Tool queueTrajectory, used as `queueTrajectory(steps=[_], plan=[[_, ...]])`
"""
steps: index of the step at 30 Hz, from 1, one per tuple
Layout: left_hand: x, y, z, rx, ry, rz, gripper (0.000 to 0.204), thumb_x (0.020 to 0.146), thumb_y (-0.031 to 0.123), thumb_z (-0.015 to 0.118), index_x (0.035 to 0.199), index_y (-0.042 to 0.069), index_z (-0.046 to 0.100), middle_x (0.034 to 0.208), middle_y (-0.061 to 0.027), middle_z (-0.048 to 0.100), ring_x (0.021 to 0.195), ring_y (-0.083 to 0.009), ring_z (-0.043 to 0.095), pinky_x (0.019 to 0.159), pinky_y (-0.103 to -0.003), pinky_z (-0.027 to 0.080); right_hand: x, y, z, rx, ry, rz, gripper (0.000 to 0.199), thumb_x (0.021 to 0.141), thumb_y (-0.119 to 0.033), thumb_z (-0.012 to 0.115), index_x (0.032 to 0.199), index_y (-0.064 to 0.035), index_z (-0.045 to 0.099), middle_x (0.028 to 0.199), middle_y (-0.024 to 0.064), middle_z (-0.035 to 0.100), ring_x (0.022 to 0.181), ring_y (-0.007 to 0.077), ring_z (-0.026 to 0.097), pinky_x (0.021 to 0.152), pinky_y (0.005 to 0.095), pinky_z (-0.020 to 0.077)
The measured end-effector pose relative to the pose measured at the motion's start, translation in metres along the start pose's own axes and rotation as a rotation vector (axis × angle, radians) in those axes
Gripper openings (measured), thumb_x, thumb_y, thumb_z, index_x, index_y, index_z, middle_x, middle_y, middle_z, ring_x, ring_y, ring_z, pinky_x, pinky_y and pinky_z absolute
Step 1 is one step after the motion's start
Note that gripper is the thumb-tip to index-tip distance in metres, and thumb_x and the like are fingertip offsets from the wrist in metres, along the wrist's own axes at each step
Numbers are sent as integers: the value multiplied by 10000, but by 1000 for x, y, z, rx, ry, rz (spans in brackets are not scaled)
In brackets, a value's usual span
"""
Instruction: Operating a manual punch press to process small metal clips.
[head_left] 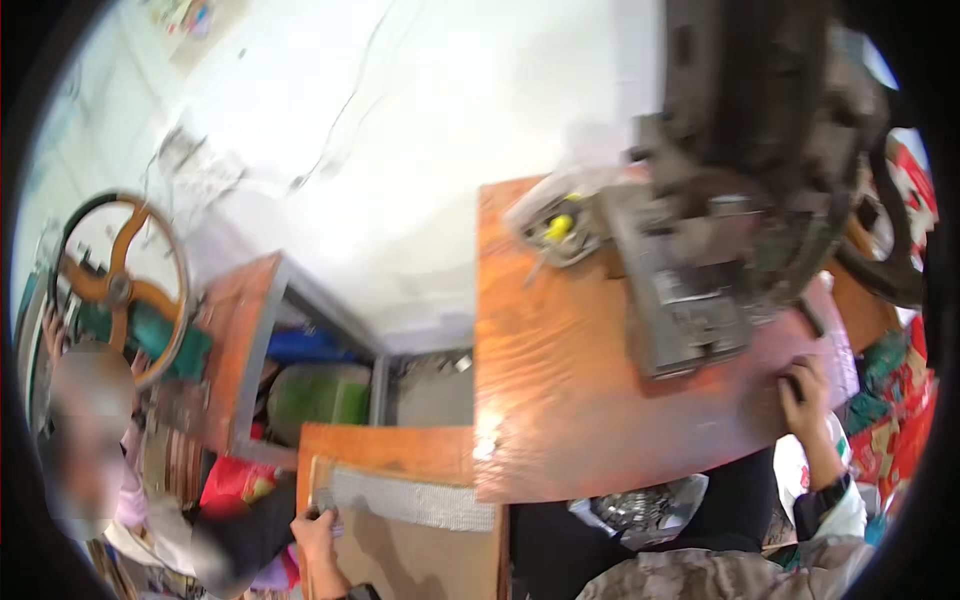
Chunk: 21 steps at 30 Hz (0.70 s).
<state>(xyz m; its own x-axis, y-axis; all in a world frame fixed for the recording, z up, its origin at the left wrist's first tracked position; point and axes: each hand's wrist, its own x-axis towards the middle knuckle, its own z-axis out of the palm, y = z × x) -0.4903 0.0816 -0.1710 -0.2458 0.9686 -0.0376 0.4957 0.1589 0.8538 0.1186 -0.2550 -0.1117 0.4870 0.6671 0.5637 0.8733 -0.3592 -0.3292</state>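
Observation:
My left hand is at the left edge of a shallow wooden tray. Its fingers are closed, with a small greyish thing at the tips that I cannot make out. Inside the tray, a band of small silvery pieces lies along the far side, above a bare brown bottom. My right hand rests at the right front of the orange-brown worktable, its fingers curled around something dark that I cannot identify. Beyond it, a heavy dark press machine stands over a metal die block.
A bag of silvery metal parts sits in my lap. On the worktable, a crumpled pouch holds a yellow item. To the left, another person works beside a large handwheel and an orange-topped stand. Red bags pile at right.

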Motion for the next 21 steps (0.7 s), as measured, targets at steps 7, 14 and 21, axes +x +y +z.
queueTrajectory(steps=[7, 14, 21], plan=[[-94, 264, 129, -3, -520, 456, 320, 652, 42, 672, 922, -122, 618, 784, -107, 636, 673, -134, 579, 588, -260, 459, 13, -11, -11, 14, 33, -73, 154, 656, -40, 662, 784, -12, 581, 857, 140, 567, 821, 342, 535, 723, 406, 454], [-182, 386, 251, 249, -617, 718, 434, 592, 268, 702, 883, -51, 661, 779, -198, 659, 701, -260, 653, 679, -344, 509, 11, -5, -26, 91, 54, -87, 170, 651, -67, 674, 800, -23, 605, 878, 128, 570, 829, 319, 533, 736, 384, 465], [-215, 394, 299, 333, -312, 737, 402, 627, 318, 744, 812, -30, 665, 769, -201, 655, 756, -320, 646, 708, -376, 498, 9, -5, -25, 133, 43, -110, 174, 657, -84, 672, 808, -26, 607, 889, 123, 568, 857, 303, 529, 764, 377, 460]])
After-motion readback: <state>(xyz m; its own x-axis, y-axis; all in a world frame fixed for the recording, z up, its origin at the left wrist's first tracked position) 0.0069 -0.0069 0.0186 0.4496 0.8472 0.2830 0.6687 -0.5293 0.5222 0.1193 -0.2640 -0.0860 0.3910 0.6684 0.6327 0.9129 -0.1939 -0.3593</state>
